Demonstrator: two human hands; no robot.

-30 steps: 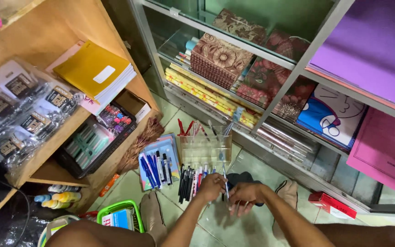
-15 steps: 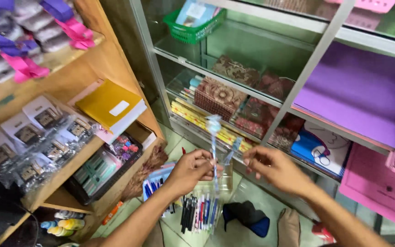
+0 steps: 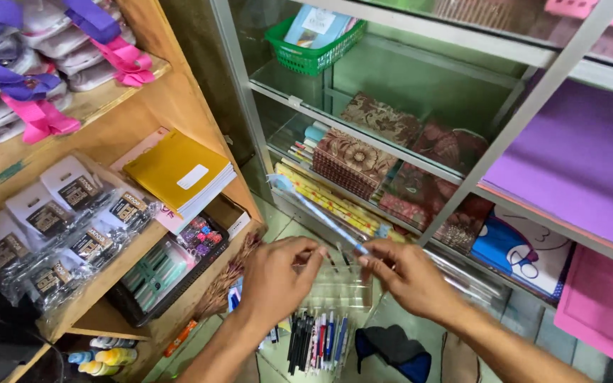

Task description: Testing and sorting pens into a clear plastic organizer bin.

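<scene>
Clear plastic is wrapping the pack of pens (image 3: 321, 216) that both hands are holding above the transparent pen tray (image 3: 342, 284). Right hand (image 3: 406, 276) is pinching the pack's lower end between thumb and fingertips, just above the tray. Left hand (image 3: 274, 280) is curling loosely at the tray's left, fingertips near the pack. Loose pens (image 3: 317, 340) are lying on the floor below the tray, beside a dark pouch (image 3: 391, 347).

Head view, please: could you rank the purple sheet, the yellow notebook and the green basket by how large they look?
1. Purple sheet, clearly largest.
2. Yellow notebook.
3. Green basket; it sits farther back and partly cut off, so its rank below the notebook is unsure.
</scene>
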